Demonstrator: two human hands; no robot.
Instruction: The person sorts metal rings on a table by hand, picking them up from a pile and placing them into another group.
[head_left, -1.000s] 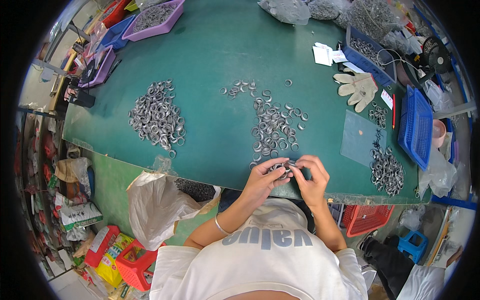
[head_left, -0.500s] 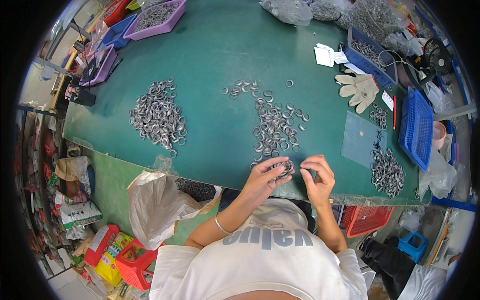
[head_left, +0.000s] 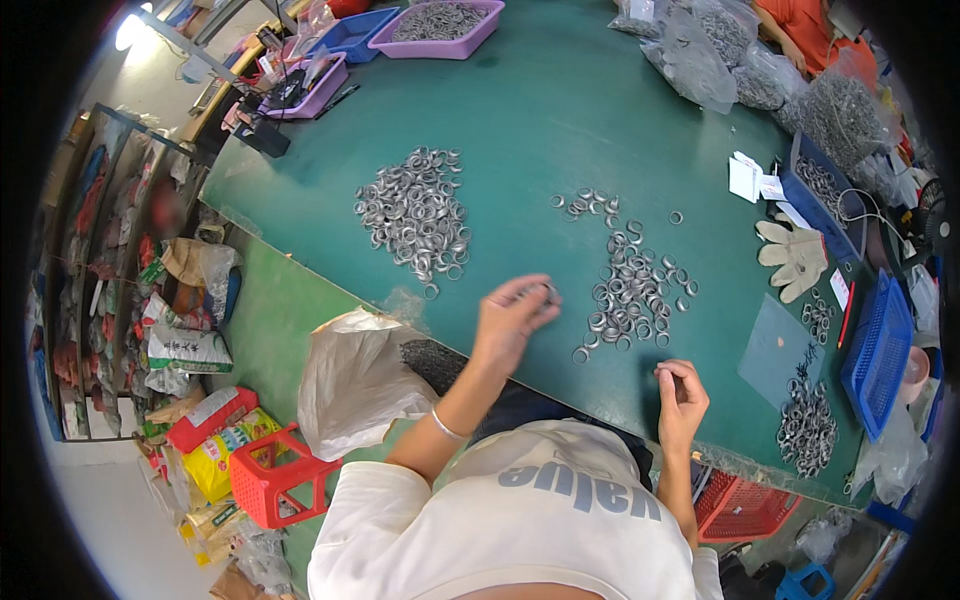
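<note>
Small grey metal rings lie in heaps on the green tabletop (head_left: 520, 130). My left hand (head_left: 508, 318) is above the table between the left ring heap (head_left: 415, 212) and the middle ring heap (head_left: 635, 285). Its fingers are closed on metal rings (head_left: 549, 293); at least one shows at the fingertips, and the palm is hidden. Near the front edge is my right hand (head_left: 683, 398), its fingers curled and thumb and forefinger pinched together. Whatever that pinch holds, if anything, is too small to make out.
At right lie a smaller ring heap (head_left: 808, 428), a work glove (head_left: 793, 258), a clear sheet (head_left: 780, 352) and a blue basket (head_left: 878, 355). Purple trays (head_left: 440, 48) and bags of rings (head_left: 838, 120) stand at the back. A white sack (head_left: 355, 385) hangs by the front edge.
My left hand has moved left and away from my right hand, carrying the rings. My right hand stays near the front edge, its fingers more curled. The whole view has swung leftward.
</note>
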